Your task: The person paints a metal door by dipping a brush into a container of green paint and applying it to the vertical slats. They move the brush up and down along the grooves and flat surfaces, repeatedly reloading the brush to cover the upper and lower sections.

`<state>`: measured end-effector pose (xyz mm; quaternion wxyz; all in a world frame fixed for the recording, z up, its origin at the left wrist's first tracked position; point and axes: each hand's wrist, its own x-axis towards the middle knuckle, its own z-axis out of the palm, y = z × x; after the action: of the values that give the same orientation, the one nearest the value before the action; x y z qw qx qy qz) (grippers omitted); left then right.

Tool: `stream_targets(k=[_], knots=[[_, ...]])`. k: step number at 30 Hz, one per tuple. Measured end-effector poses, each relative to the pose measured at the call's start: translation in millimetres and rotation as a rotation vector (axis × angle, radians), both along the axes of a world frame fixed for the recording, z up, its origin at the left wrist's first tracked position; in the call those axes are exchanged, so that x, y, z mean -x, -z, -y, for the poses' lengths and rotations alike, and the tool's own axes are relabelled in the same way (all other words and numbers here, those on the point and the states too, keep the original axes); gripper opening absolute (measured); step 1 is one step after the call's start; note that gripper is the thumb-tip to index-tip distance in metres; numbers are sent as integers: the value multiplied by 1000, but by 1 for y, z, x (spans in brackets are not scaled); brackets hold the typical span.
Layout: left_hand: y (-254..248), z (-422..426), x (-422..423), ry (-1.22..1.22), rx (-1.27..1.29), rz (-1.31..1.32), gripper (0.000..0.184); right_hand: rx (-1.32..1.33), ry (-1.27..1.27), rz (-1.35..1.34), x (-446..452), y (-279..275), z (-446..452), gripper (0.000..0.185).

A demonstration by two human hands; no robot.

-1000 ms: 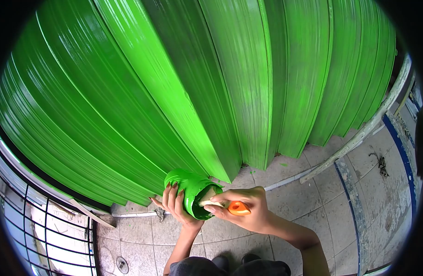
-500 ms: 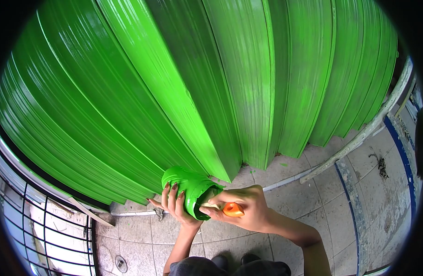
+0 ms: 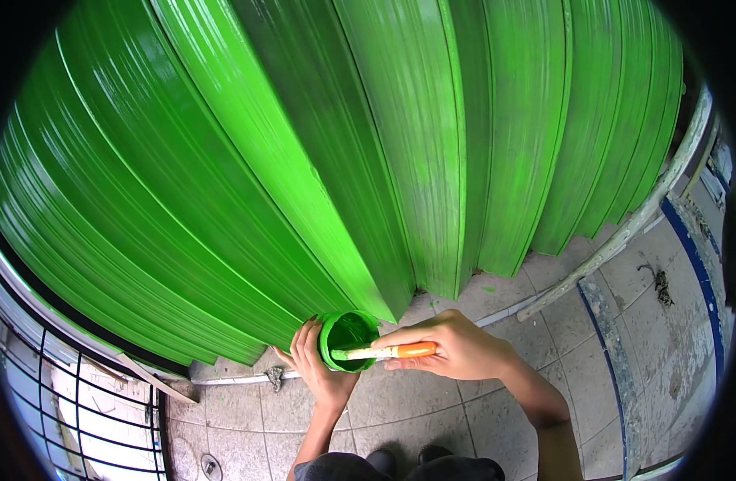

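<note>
My left hand (image 3: 321, 370) is wrapped round the side of a green paint container (image 3: 326, 337), whose round mouth faces up toward me. Green paint coats its rim and inside. In my right hand (image 3: 456, 349) is a paintbrush (image 3: 408, 350) with an orange handle, gripped near the handle. The brush lies nearly level across the container's mouth, its green-smeared end over the opening at the left. Just beyond the container rises a folded metal shutter (image 3: 336, 184), glossy green on the left and duller, streaky green on the right.
Tiled floor (image 3: 400, 409) runs under my feet, with a round drain (image 3: 211, 466) at lower left. A black metal grille (image 3: 78, 393) stands at the left. A curved pale rail (image 3: 616, 248) and blue-edged strips (image 3: 608, 345) lie at the right.
The container has turned from tilted to upright, with its mouth now facing me. The brush has come up from inside it and now lies level over the opening.
</note>
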<state>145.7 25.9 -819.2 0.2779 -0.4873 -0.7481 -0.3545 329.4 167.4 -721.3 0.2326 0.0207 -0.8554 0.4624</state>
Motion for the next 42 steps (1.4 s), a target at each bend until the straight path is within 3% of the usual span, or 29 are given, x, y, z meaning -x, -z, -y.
stream_targets(k=[5, 8, 12, 15, 19, 23, 29, 32, 38, 42], knots=[[1, -1, -6, 25, 51, 110, 94, 71, -17, -10, -3, 6, 3, 24], [3, -2, -9, 46, 52, 155, 94, 74, 78, -290, 3, 35, 0, 18], [2, -3, -15, 97, 92, 191, 98, 613, 141, -168, -9, 44, 9, 15], [7, -3, -16, 115, 113, 277, 98, 823, 181, -172, -19, 55, 12, 16], [7, -3, -18, 152, 119, 383, 97, 898, 175, -155, -34, 65, 8, 15], [13, -4, -23, 183, 135, 447, 96, 757, 179, -312, -44, 85, 10, 18], [29, -10, -24, 309, 79, 678, 94, 977, 163, -234, -46, 97, 15, 19], [26, -14, -27, 371, 63, 716, 92, 1046, 97, -367, -46, 110, 14, 16], [27, -21, -29, 439, 92, 695, 90, 774, 167, -400, -48, 127, 10, 14], [41, -20, -26, 428, 115, 683, 93, 867, 201, -302, -48, 118, 9, 16]])
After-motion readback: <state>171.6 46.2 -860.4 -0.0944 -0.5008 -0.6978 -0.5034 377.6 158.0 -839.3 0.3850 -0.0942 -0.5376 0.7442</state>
